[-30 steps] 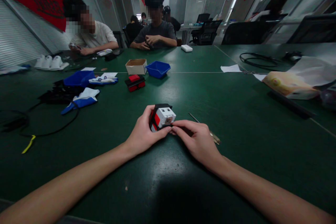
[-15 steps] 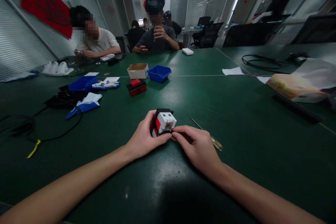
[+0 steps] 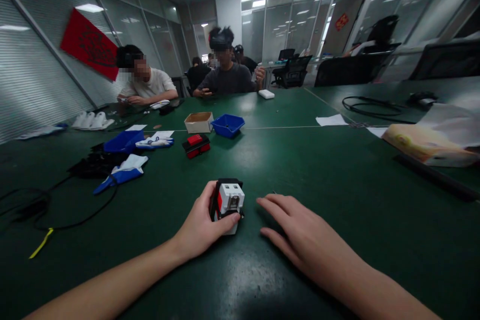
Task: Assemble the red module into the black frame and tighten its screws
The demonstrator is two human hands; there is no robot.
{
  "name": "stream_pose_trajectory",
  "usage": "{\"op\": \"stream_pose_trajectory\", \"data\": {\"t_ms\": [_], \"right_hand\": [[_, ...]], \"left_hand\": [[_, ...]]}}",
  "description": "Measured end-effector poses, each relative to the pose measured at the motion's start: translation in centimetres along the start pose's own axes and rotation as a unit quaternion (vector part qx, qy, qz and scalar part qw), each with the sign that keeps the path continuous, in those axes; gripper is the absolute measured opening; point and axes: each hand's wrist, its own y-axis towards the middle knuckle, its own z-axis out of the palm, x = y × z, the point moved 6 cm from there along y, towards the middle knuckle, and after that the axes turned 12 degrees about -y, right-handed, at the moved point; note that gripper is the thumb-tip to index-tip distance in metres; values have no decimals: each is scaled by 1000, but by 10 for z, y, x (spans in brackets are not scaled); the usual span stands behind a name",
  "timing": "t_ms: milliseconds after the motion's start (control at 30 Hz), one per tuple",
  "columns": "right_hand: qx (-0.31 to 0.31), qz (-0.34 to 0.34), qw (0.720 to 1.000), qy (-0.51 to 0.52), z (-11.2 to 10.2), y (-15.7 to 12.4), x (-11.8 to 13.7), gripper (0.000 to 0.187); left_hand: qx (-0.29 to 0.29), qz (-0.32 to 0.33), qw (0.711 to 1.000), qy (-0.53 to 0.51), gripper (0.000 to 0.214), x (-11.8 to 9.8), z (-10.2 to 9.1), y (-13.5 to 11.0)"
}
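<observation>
My left hand is wrapped round a small white, red and black electrical module, its thumb pressed on the near side. The module's white face shows two small slots on top and a recessed opening with a metal part inside. To the right of it my right hand is open over the table, fingers apart and clear of the module. A screwdriver lies beneath this hand, almost entirely hidden, with just a bit of its tip showing past the fingers.
Ahead on the green table are a red and black block, a cardboard box and a blue bin. Gloves and cables lie at left; a plastic bag is at right. Two people sit across the table.
My right hand has let go of the module's near edge, moved right and spread its fingers over the screwdriver. My left hand still holds the module. The view has tilted upward.
</observation>
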Motion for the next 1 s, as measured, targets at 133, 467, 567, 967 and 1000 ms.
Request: {"op": "stream_pose_trajectory", "data": {"t_ms": [133,467,567,967,1000], "right_hand": [[-20,-3,982,-186,-1,-31,-40,42],[-68,0,994,79,-11,-13,-15,27],[-112,-12,989,92,-8,-17,-8,32],[-146,-155,970,121,-11,-37,10,48],[-151,-160,968,118,-12,-38,11,50]], "left_hand": [[-15,-44,996,-76,59,7,-3,-1],[-28,-36,995,-91,64,8,-3,0],[-38,-39,994,-92,62,9,-3,1],[-46,-23,995,-81,53,9,-5,3],[-46,-21,996,-78,52,9,-5,2]]}}
